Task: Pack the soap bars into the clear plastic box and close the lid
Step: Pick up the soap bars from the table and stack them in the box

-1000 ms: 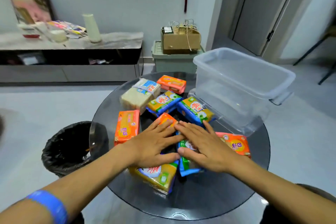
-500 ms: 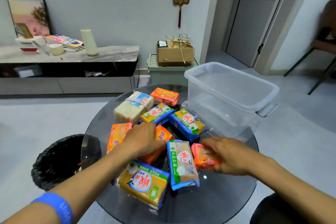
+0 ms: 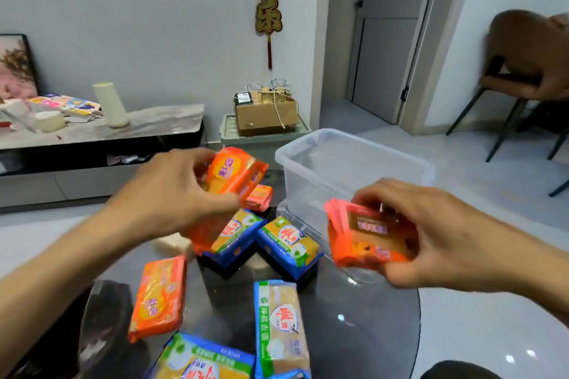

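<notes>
My left hand (image 3: 166, 197) holds an orange-wrapped soap bar (image 3: 234, 174) lifted above the table, left of the clear plastic box (image 3: 354, 163). My right hand (image 3: 431, 234) grips a second orange-wrapped soap bar (image 3: 366, 237) in the air, in front of the box's near right side. The box stands open and empty at the back right of the round dark glass table (image 3: 369, 332). Several more wrapped soap bars lie on the table: an orange one (image 3: 158, 295), blue-and-yellow ones (image 3: 289, 243) (image 3: 280, 323) (image 3: 200, 360), and a small orange one (image 3: 260, 198). What looks like the box's lid (image 3: 281, 209) lies under the box.
A black-lined bin (image 3: 101, 317) shows through the glass at the lower left. A low console (image 3: 101, 132) with a cup and papers lines the left wall. A cardboard box (image 3: 264, 111) sits on a green crate behind the table. A chair (image 3: 523, 77) stands at the right.
Both hands went from resting on the soap bars to each lifting an orange bar off the table toward the box. The camera tilted up and closer.
</notes>
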`<act>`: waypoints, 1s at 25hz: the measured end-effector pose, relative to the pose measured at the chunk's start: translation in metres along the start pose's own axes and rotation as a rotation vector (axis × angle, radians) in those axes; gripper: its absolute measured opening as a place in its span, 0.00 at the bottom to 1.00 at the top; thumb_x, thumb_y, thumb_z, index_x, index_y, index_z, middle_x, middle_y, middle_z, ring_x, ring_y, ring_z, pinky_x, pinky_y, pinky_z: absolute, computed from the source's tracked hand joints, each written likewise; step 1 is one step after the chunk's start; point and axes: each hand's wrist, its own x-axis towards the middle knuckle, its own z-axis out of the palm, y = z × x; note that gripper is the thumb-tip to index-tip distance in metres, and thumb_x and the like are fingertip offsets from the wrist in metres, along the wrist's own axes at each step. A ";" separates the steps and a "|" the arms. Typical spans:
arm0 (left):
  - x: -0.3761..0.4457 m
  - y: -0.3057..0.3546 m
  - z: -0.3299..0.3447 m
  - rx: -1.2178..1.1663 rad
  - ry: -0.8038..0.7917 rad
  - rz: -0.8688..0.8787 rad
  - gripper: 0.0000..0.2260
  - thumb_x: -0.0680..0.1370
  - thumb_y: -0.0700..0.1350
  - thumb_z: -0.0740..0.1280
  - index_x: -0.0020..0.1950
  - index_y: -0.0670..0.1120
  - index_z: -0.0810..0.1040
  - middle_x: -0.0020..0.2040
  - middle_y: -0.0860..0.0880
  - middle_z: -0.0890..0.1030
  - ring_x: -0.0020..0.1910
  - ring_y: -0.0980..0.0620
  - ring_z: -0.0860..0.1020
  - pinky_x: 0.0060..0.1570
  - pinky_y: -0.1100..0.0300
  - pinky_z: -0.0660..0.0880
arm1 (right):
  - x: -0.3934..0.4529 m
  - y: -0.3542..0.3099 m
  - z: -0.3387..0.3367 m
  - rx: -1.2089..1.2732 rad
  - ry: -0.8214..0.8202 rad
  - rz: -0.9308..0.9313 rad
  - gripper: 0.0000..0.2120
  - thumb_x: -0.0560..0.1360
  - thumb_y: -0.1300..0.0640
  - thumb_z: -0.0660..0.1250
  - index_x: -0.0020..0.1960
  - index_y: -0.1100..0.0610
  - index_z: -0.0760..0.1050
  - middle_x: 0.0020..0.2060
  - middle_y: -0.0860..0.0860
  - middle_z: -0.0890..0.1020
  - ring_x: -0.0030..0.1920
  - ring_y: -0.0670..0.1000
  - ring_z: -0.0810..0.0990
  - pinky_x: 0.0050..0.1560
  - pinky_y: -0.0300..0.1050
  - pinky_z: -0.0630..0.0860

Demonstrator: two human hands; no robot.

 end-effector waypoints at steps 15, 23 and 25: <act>0.235 0.128 0.206 0.136 -0.726 -0.103 0.24 0.63 0.53 0.79 0.48 0.40 0.74 0.48 0.41 0.83 0.43 0.42 0.84 0.45 0.51 0.82 | 0.148 0.158 0.009 -0.529 -0.706 0.040 0.37 0.63 0.48 0.74 0.65 0.30 0.62 0.54 0.43 0.75 0.54 0.54 0.74 0.57 0.52 0.73; 0.225 0.117 0.236 0.271 -0.960 -0.060 0.21 0.65 0.54 0.79 0.47 0.40 0.79 0.48 0.41 0.85 0.44 0.43 0.85 0.48 0.51 0.82 | 0.142 0.157 0.057 -0.276 -0.938 0.154 0.30 0.72 0.58 0.73 0.70 0.46 0.67 0.40 0.42 0.67 0.35 0.44 0.69 0.21 0.23 0.60; 0.223 0.115 0.235 0.189 -0.940 -0.074 0.25 0.69 0.52 0.78 0.58 0.37 0.78 0.56 0.39 0.83 0.51 0.40 0.84 0.53 0.47 0.81 | 0.142 0.150 0.058 -0.266 -0.953 0.165 0.31 0.72 0.58 0.73 0.71 0.45 0.66 0.43 0.44 0.70 0.41 0.49 0.70 0.32 0.28 0.64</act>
